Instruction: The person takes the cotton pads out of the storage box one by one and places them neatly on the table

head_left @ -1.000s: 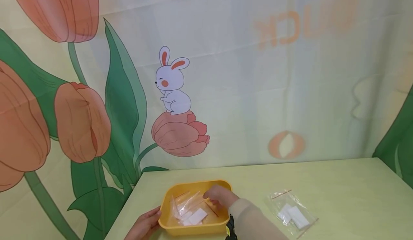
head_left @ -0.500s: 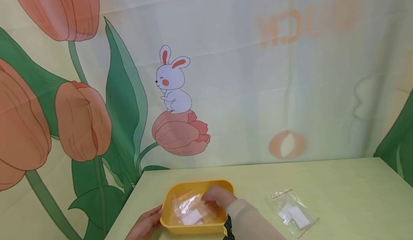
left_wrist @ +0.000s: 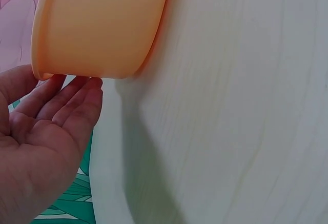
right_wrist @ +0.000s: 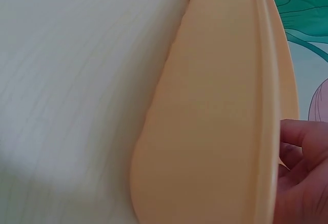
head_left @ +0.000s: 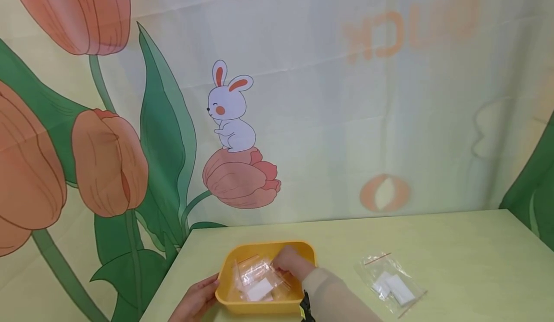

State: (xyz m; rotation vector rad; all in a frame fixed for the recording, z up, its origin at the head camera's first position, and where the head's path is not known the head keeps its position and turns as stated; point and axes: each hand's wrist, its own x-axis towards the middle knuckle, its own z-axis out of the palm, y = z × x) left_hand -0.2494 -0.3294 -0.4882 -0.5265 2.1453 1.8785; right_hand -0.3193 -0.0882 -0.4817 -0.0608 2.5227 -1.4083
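Observation:
A yellow plastic basin (head_left: pixel 259 307) stands near the front of the table. It contains several clear zip bags (head_left: pixel 255 271) with red seal lines and a white piece (head_left: pixel 259 290). My left hand (head_left: pixel 196 298) holds the basin's left side, thumb at the rim and fingers against the outer wall, as the left wrist view shows. My right hand (head_left: pixel 292 262) reaches over the right side into the basin, its fingers bent beside the bags. In the right wrist view this hand (right_wrist: pixel 302 167) appears behind the basin wall (right_wrist: pixel 210 106), which hides its fingertips.
Right of the basin, another clear zip bag (head_left: pixel 372 264) with white pieces inside lies flat on the pale table (head_left: pixel 467 259). Behind the table hangs a curtain (head_left: pixel 320 120) printed with tulips and a rabbit. A beige sleeve (head_left: pixel 337 298) covers the right forearm.
The bags in the basin have shifted and lie flatter than a second ago, and the white piece has turned slightly. My right hand has dipped a little deeper. My left hand stays at the rim.

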